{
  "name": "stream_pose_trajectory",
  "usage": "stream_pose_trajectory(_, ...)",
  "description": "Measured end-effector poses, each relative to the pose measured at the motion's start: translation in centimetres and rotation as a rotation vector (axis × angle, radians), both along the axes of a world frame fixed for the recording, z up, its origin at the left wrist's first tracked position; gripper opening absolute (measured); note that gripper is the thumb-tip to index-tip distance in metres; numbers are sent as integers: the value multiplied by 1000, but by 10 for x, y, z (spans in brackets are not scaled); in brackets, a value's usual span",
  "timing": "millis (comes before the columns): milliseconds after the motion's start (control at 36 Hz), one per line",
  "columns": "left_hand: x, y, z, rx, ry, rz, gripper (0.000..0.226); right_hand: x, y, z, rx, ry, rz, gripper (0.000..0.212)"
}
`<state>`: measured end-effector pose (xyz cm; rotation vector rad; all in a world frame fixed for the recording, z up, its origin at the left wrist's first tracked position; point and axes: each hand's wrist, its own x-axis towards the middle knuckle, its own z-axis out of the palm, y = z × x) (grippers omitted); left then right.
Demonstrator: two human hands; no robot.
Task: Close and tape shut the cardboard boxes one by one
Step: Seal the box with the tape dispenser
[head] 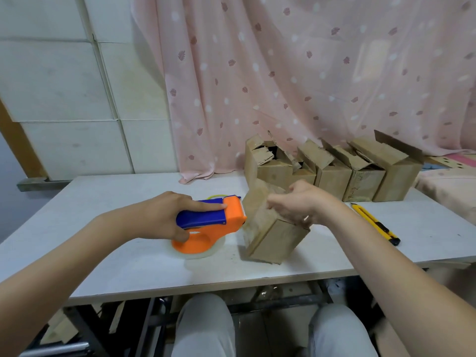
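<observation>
Now gripped tape dispenser [210,222] in left hand [159,215], right hand [296,204] clutching tilted cardboard box [270,228] at dispenser's 3 o'clock.

Five boxes [273,228], one dispenser [206,222], one knife [374,224]

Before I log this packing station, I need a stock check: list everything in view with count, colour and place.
tilted box: one, brown, table centre, tipped on an edge.
open boxes: a row of about five, brown, flaps up, table's far side.
tape dispenser: one, orange and blue, clear roll, left of tilted box.
utility knife: one, yellow and black, table right.
table: one, white.
curtain: one, pink, behind.
left hand: holds the dispenser.
right hand: grips the tilted box's top.
</observation>
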<state>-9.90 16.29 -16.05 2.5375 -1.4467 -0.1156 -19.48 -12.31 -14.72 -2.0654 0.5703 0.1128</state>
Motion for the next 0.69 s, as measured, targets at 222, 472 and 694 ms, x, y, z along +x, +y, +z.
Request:
stream_pose_trajectory(222, -6, -7, -6, 37, 6, -20, 91, -31, -31, -17, 257, -26, -89, 53)
stream_pose_trajectory(472, -11, -30, -3, 74, 8, -51, 91, -43, -34, -51, 448, -160, -183, 32)
stream_pose_trajectory(694, -14, -38, -3, 48, 39, -61, 94, -45, -26, -59, -6, -197, -183, 46)
